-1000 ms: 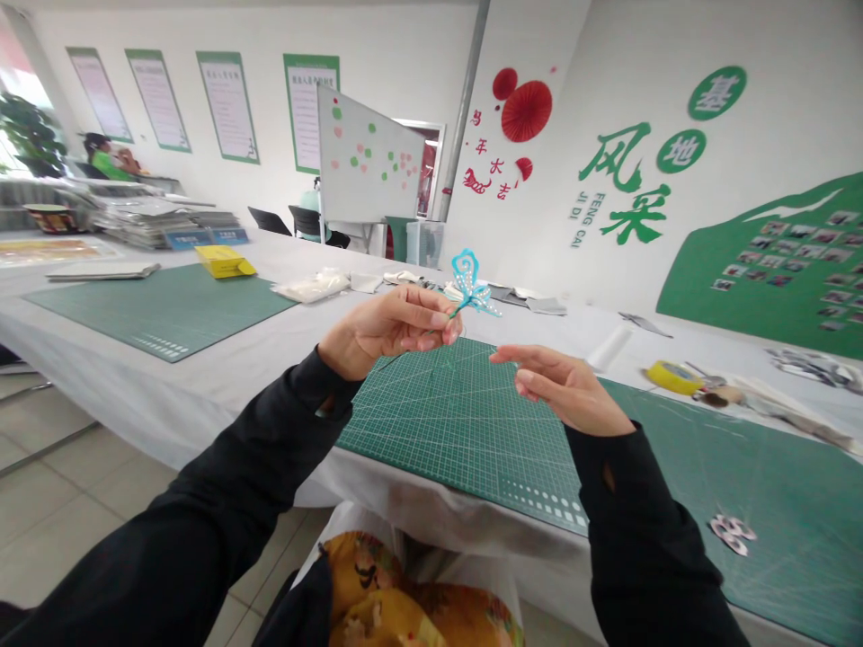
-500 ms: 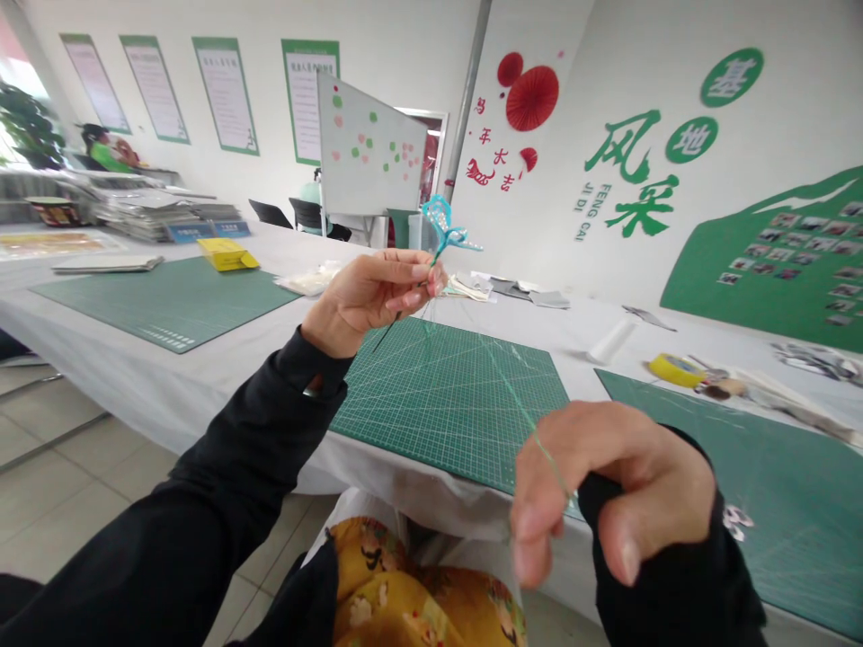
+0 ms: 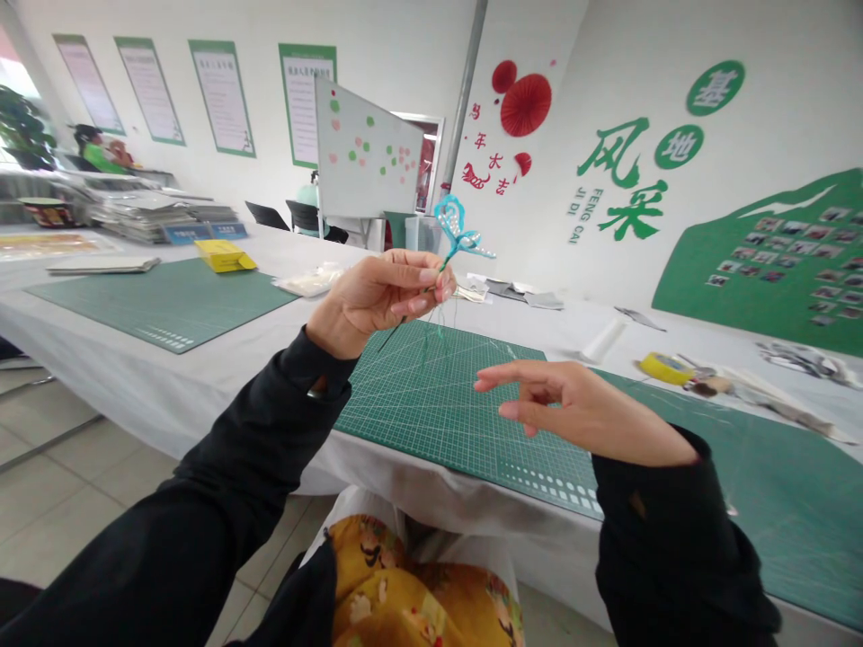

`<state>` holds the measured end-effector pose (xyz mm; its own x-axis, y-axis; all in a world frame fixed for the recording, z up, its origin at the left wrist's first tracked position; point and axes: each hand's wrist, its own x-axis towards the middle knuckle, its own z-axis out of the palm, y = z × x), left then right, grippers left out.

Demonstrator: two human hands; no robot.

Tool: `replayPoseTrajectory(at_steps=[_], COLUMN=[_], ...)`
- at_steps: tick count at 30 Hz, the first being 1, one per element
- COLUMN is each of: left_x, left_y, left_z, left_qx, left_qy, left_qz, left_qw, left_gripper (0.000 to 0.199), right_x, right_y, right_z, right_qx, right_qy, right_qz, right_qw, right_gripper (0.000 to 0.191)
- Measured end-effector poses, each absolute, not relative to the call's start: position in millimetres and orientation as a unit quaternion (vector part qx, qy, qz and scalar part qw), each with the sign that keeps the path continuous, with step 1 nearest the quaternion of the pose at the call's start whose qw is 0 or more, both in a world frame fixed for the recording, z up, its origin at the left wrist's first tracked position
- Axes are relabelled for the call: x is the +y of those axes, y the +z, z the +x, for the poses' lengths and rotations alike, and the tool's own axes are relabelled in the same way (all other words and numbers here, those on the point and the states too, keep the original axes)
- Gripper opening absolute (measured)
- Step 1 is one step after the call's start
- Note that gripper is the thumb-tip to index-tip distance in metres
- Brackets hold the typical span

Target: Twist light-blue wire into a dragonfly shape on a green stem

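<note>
The fingers (image 3: 413, 259) of the left hand (image 3: 368, 296) pinch a thin stem (image 3: 443, 265) between thumb and fingertips. The right hand (image 3: 563, 404) is released, fingers loosely extended, clear of the stem; whether it carries a fine strand cannot be told.

Base surface: a table (image 3: 270, 359) covered in white cloth. On it, a gridded cutting mat (image 3: 431, 422) lies beneath both hands. A yellow box (image 3: 226, 256) rests at the far edge of another mat (image 3: 155, 301), on the left.

Workpiece: a blue ornament (image 3: 459, 241) with white dots, upright above the left fingertips, in the air over the table.

Status, by judgement: the blue loops appear assembled and joined to the stem, with green binding begun near the joint. The lower stem looks dark and possibly unbound. Green threads (image 3: 441, 332) hang free below the left hand, apparently unsecured.
</note>
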<state>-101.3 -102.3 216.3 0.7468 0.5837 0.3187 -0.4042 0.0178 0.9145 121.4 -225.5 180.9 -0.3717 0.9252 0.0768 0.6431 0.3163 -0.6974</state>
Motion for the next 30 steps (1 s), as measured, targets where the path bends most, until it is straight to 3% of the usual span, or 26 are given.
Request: replayPoseTrajectory(at_steps=[4,8,19,30], left_x=[-106,-108,-101,-78], left_y=[216,210,190,183], left_z=[-98,-92,-89,-106], left_qx=[0.035,0.016,0.007,0.048], left_qy=[0.303,0.260,0.199,0.264], left_qz=[0.643,0.667,0.656,0.641], left_qw=[0.703,0.698,0.728,0.719], left_gripper=[0.013,0.012,0.011,0.010], right_x=[-226,-222,-206,-171], right_y=[191,192,177,129], right_z=[109,92,81,149], right_qx=[-0.724,-0.702,-0.658,-0.487], right_qy=[0.303,0.330,0.377,0.443], right_qz=[-0.488,-0.429,-0.427,-0.436], right_qw=[0.382,0.464,0.493,0.614], right_gripper=[0.036,0.032,0.019,0.018])
